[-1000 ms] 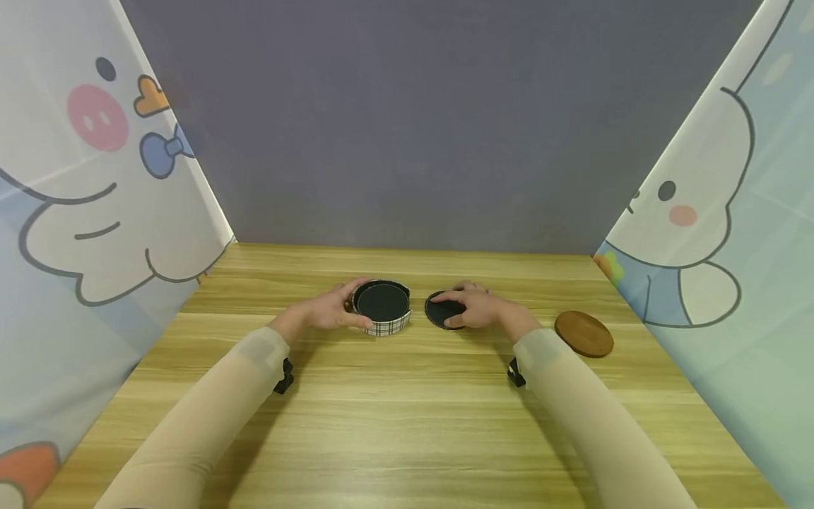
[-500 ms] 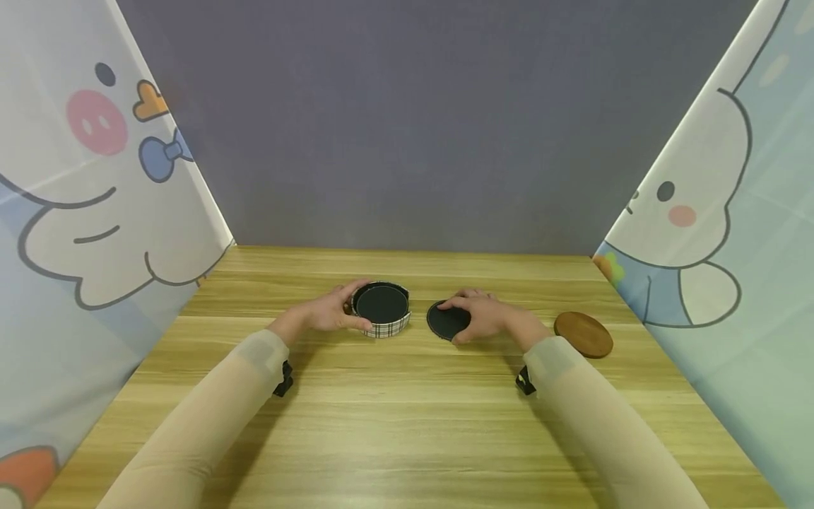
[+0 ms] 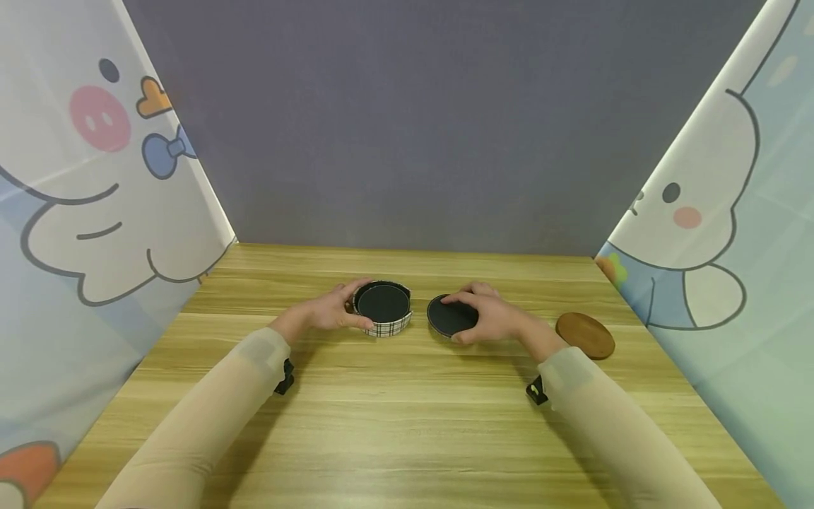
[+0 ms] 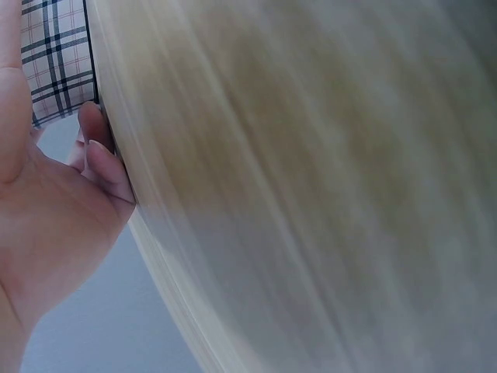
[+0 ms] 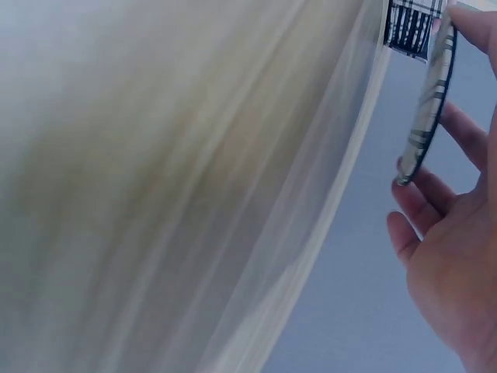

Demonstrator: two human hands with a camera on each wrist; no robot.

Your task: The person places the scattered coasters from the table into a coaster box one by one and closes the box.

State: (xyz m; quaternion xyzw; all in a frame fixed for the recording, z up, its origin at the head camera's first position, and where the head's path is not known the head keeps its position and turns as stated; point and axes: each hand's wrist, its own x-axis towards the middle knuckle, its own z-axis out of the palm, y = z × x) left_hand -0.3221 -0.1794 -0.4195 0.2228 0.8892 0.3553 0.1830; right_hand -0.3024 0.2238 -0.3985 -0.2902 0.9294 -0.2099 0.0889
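Observation:
Near the middle of the table in the head view stands a round coaster holder (image 3: 389,329) with a plaid wall and a gap on its right side. A black coaster (image 3: 383,304) lies inside it. My left hand (image 3: 326,311) grips the holder from the left, thumb in front and fingers behind. Just right of the holder, my right hand (image 3: 501,318) holds another round coaster (image 3: 448,318) by its edge, black face up. The right wrist view shows this coaster (image 5: 431,101) raised off the table, its plaid underside visible between thumb and fingers.
A brown round wooden disc (image 3: 585,336) lies on the wood-grain table (image 3: 407,417), to the right of the right forearm. Behind the table rises a grey panel (image 3: 407,127). Cartoon-printed cloths (image 3: 693,177) hang along both sides.
The right hand has moved from resting over the coaster to holding its edge, and the coaster has come up off the table, slightly rightward. The left hand and holder stay put.

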